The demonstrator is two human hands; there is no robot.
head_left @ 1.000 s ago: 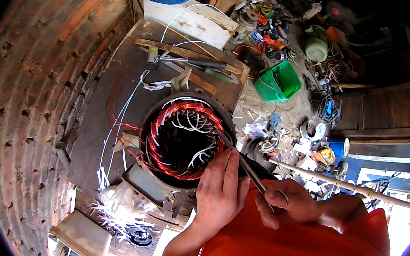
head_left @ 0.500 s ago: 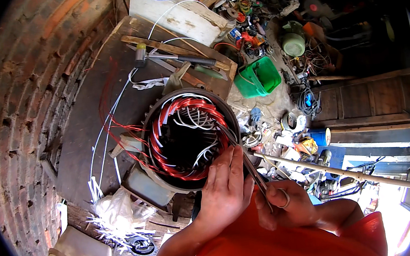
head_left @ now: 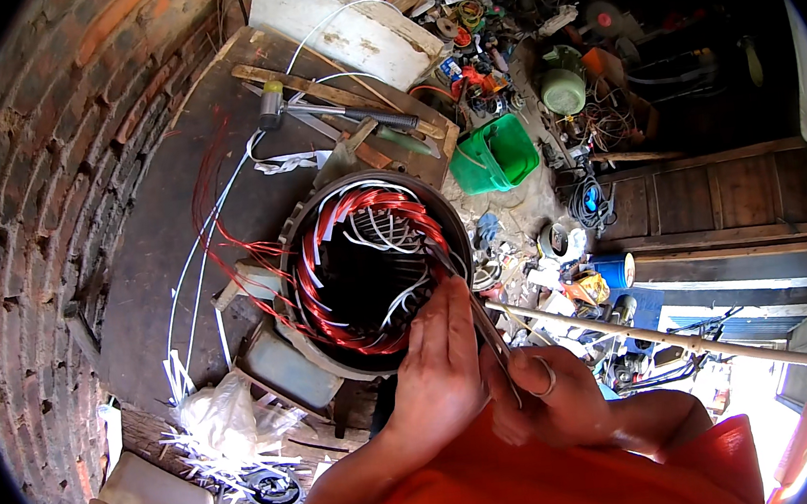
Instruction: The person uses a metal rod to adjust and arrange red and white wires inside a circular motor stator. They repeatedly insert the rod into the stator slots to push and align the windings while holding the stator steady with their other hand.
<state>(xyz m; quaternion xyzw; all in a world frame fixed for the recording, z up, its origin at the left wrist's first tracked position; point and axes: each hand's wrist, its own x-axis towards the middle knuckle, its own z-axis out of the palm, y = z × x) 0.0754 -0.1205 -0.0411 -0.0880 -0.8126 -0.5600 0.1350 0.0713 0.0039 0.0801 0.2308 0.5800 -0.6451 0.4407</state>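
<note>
A round motor stator sits in front of me, its ring of red wire windings mixed with white strips and loops around a dark bore. Loose red leads trail out to the left. A long metal tool reaches up to the right side of the windings. My right hand is closed on its lower end, below the stator. My left hand has its fingers pressed together against the tool at the stator's lower right edge; the fingertips partly cover the shaft and windings there.
The stator stands on a dark board beside a brick wall. A mallet and wooden slats lie behind it; white strips and a plastic bag at lower left. A green bucket, floor clutter and a long pole are on the right.
The view has shifted, so surroundings sit farther left. My left fingertips have edged up along the tool toward the windings; my right hand keeps its grip on the lower end.
</note>
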